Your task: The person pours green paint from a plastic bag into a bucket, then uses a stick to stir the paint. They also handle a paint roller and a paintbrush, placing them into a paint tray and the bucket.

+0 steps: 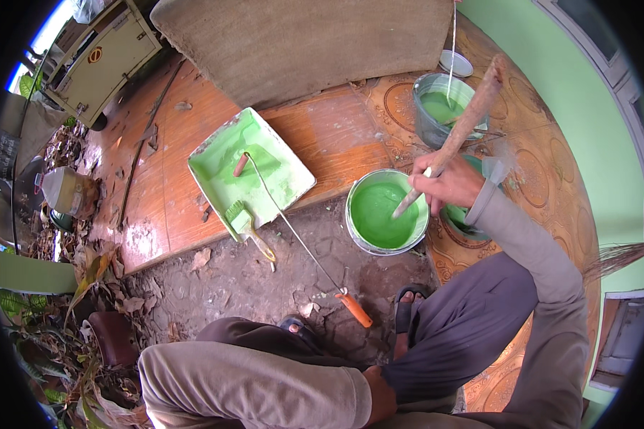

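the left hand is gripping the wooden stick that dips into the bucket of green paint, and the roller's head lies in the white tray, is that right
Not quite: the head view shows the right hand gripping the wooden stick that dips into the bucket of green paint. The roller's head does lie in the white tray.

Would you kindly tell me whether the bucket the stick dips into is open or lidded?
Open: the bucket has no lid on; green paint shows inside, and the stick in the right hand dips into it.
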Demonstrator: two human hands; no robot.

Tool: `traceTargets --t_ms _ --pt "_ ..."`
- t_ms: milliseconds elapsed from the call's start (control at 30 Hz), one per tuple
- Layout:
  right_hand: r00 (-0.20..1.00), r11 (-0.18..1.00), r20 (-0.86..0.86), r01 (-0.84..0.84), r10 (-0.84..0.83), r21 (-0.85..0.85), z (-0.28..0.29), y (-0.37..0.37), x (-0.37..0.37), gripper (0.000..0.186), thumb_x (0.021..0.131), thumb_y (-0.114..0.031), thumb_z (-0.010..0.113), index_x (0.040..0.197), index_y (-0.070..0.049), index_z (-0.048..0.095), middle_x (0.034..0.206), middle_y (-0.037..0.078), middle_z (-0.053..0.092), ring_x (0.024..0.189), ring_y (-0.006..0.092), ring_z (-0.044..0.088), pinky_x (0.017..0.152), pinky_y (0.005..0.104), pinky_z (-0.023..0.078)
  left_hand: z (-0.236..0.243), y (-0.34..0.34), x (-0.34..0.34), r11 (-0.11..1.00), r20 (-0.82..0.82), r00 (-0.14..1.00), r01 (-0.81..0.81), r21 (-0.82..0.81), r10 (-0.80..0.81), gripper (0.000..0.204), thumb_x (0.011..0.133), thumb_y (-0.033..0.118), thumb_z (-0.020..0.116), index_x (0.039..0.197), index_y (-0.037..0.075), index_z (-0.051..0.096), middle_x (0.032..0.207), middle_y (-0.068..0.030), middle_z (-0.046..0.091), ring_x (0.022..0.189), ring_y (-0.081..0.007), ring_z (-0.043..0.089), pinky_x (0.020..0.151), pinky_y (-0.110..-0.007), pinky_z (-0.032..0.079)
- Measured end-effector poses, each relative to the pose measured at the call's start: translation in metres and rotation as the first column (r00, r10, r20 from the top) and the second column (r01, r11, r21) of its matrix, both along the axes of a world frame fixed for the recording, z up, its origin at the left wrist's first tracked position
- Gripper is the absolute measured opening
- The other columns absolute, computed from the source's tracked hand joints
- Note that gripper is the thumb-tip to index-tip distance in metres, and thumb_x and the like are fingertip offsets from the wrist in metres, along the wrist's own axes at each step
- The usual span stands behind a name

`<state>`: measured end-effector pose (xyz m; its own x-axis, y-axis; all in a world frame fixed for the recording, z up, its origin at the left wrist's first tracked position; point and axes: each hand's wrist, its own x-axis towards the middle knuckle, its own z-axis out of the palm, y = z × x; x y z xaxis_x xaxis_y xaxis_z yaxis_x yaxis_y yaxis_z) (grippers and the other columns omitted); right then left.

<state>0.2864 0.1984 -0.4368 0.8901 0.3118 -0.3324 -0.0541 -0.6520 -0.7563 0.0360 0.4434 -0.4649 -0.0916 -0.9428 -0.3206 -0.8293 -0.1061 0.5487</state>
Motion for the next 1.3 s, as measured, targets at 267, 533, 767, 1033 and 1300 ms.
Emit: traceTargets --t_ms 267,533,767,1033,1300 --pt "0.996 0.999 0.073 0.049 -0.049 0.006 -0.001 0.0 0.006 0.024 0.087 -0.022 0.058 0.083 0.002 0.06 0.061 0.009 0.062 0.048 0.0155 0.063 0.049 0.026 0.052 0.013 -0.005 0.009 1.0 0.011 1.0 -0.019 0.022 0.018 0.014 0.08 0.022 0.059 0.085 0.014 0.068 0.085 0.0002 0.066 0.08 -0.018 0.066 0.073 -0.036 0.044" --pt "0.995 0.997 0.092 0.042 -0.048 0.067 -0.01 -0.002 0.009 0.026 0.089 -0.024 0.058 0.081 0.001 0.06 0.063 0.009 0.063 0.049 0.015 0.063 0.047 0.0271 0.051 0.018 -0.013 0.017 0.988 -0.034 0.994 0.107 0.11 -0.104 0.016 0.081 0.022 0.059 0.088 0.01 0.067 0.087 -0.0019 0.065 0.08 -0.0192 0.065 0.074 -0.036 0.044" --pt "1.0 0.993 -0.008 0.012 -0.011 0.117 -0.009 0.004 0.003 0.028 0.086 -0.024 0.059 0.076 0.003 0.06 0.056 0.009 0.061 0.044 0.0162 0.062 0.047 0.0269 0.05 0.018 -0.014 0.017 0.993 0.017 0.997 0.07 0.098 -0.072 0.013 0.08 0.022 0.06 0.086 0.013 0.068 0.086 -0.0001 0.064 0.083 -0.0186 0.065 0.074 -0.035 0.043" --pt "0.999 0.999 -0.007 0.042 -0.042 0.03 0.003 0.007 0.004 0.028 0.087 -0.025 0.059 0.081 0.002 0.059 0.06 0.01 0.062 0.049 0.0159 0.064 0.047 0.0263 0.05 0.021 -0.013 0.022 0.996 -0.044 0.999 0.033 0.089 -0.029 0.014 0.08 0.021 0.061 0.087 0.013 0.07 0.087 -0.0005 0.067 0.081 -0.0183 0.064 0.072 -0.036 0.042" --pt "0.994 0.998 0.091 0.055 -0.057 0.024 -0.005 -0.004 0.007 0.025 0.09 -0.023 0.057 0.082 0.0 0.061 0.06 0.007 0.061 0.048 0.014 0.062 0.046 0.0256 0.05 0.026 -0.016 0.026 0.993 0.008 0.997 0.079 0.085 -0.08 0.016 0.082 0.022 0.059 0.091 0.012 0.069 0.091 -0.002 0.067 0.083 -0.0198 0.066 0.072 -0.037 0.043"
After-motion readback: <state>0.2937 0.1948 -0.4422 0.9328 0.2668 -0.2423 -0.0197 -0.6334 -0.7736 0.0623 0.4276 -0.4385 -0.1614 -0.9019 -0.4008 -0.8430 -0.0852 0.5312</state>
